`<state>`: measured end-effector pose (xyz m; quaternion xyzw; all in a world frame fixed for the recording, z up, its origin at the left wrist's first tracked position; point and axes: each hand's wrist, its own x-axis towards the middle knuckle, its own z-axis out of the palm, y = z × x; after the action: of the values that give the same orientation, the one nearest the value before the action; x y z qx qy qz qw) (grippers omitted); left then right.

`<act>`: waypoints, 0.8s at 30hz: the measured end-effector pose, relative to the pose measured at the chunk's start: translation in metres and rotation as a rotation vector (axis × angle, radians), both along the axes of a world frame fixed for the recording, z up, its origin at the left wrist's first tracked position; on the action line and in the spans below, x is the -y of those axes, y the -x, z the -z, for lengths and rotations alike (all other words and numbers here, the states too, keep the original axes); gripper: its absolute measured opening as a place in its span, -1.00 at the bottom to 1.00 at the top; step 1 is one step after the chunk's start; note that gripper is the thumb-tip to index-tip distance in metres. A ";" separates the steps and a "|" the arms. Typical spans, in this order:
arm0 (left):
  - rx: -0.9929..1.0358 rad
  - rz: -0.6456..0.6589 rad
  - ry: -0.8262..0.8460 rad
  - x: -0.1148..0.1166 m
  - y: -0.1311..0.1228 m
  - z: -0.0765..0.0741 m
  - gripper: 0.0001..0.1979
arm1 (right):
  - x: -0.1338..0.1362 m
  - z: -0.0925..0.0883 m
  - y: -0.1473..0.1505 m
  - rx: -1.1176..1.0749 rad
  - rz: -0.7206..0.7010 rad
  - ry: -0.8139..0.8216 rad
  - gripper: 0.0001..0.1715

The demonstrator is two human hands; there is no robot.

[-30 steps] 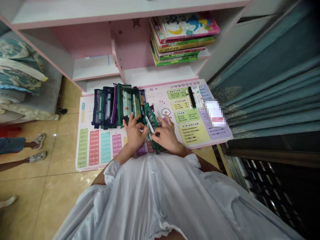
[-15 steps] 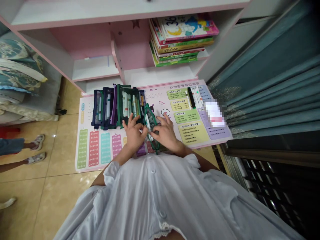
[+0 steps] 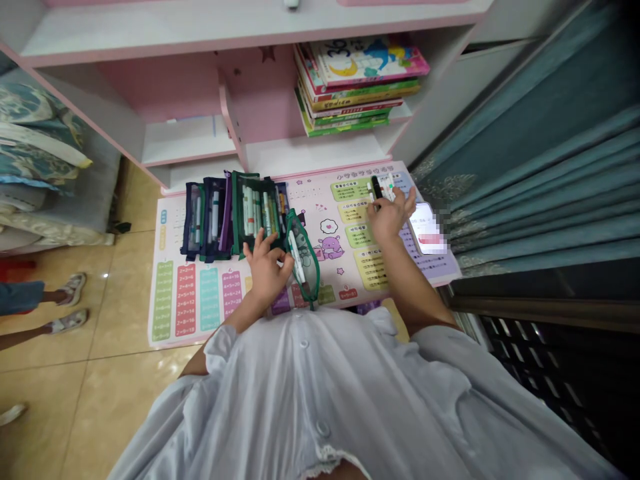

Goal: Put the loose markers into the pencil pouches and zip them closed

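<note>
left hand [image 3: 265, 273] clasps green mesh pouch [image 3: 304, 267] near mat [image 3: 167, 233] bottom edge; right hand [image 3: 390, 219] lies among markers [image 3: 377, 190] at top right corner, grip unclear.

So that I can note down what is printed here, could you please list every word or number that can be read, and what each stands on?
"36": on the cover of the colourful picture book topping the stack.
Coloured columns of multiplication sums on the pink printed paper mat: too small to quote exactly.
Chinese headings on that mat: too small to read.
Bright rectangular screen: pixelated, unreadable.
</note>
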<state>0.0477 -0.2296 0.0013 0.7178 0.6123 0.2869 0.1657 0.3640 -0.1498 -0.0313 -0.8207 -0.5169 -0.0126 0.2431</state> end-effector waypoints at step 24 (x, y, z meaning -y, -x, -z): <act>-0.022 -0.010 -0.017 0.000 0.002 0.000 -0.77 | 0.054 -0.036 0.083 -0.074 -0.262 -0.087 -0.81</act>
<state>0.0458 -0.2297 0.0016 0.7192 0.6152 0.2852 0.1512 0.2806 -0.2043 0.0043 -0.7348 -0.6094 0.0271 0.2967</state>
